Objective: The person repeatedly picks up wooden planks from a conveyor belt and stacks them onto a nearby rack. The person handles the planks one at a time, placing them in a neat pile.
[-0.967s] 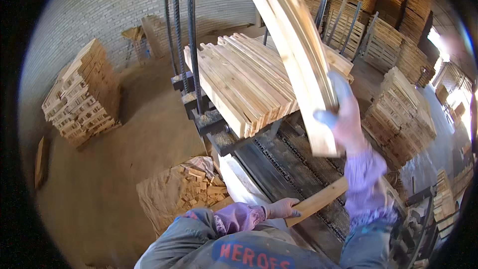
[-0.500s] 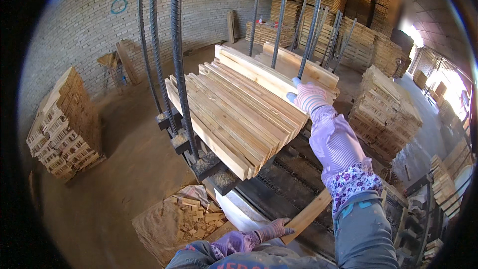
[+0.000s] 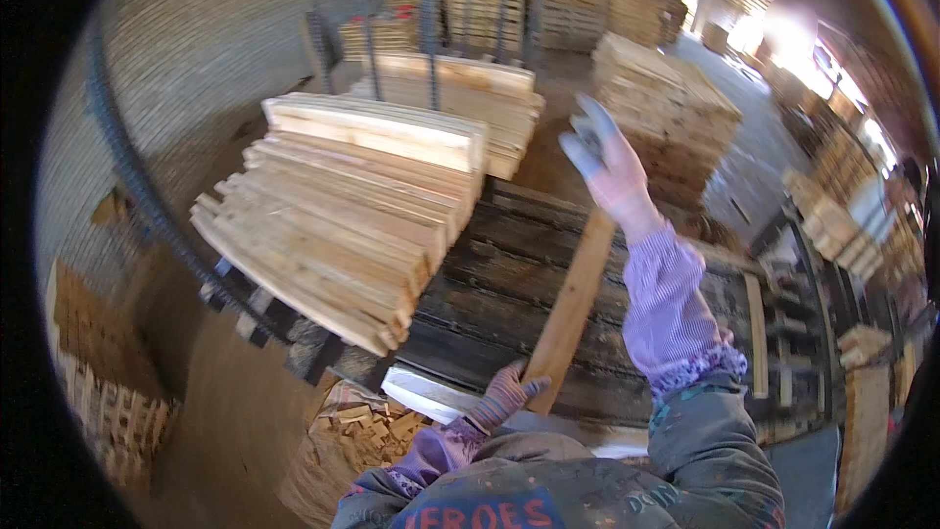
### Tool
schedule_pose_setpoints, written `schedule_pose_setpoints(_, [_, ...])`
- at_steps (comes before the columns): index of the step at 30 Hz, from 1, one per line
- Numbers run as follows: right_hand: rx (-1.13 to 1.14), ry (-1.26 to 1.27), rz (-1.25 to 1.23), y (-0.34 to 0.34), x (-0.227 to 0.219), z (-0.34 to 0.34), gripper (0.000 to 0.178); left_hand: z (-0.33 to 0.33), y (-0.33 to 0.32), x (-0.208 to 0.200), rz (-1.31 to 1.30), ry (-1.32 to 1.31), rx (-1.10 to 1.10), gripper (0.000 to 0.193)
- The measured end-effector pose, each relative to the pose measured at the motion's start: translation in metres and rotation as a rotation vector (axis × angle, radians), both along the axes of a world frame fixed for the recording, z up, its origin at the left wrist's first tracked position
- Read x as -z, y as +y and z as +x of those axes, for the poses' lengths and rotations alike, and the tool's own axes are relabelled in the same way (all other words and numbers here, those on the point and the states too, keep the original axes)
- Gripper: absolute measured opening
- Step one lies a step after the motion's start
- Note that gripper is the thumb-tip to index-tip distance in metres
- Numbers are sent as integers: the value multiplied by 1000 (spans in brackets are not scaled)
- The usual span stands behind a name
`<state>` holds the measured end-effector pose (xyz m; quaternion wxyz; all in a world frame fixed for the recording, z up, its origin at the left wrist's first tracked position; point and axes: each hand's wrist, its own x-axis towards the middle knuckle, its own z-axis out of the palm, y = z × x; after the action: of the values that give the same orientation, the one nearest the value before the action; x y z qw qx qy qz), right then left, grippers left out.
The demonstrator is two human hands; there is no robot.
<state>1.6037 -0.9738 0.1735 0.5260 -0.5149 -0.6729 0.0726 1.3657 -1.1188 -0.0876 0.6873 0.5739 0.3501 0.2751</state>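
My left hand (image 3: 503,398), in a striped glove, grips the near end of a single wooden board (image 3: 570,306). That board slants away from me across dark slatted rails (image 3: 490,279). Raised past its far end is my right hand (image 3: 619,174), in a glove with grey-blue fingertips; its fingers are spread and hold nothing. Left of the board lies a row of planks (image 3: 333,211) packed side by side, with some taller pieces standing on edge at the far side. Behind them is a second batch of planks (image 3: 465,93).
Upright ribbed steel rods (image 3: 431,29) rise around the planks, one close on the left. Wood offcuts (image 3: 370,431) lie on a sack below left. Stacked timber stands at left (image 3: 113,392) and far right (image 3: 666,108). A brick wall (image 3: 215,49) closes the left side.
My view has swung right. My right hand has left the standing planks at the far side of the row and is raised over the rails, fingers spread. My left hand still holds the board.
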Motion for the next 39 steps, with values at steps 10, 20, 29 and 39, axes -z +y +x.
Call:
schedule_pose_setpoints(10, [252,1000,-580,-197,227,39,104,105,-22,-9,608,642,459,70])
schedule_pose_setpoints(20, [304,29,-962,-332,242,180,93,162,49,-82,1405,662,167,111])
schedule_pose_setpoints(29, [638,-1081,-589,-316,161,233,94,94,81,-10,947,820,556,71])
schedule_pose_setpoints(39, [647,-245,-1261,-203,303,113,107,99,-20,88,374,843,-231,94])
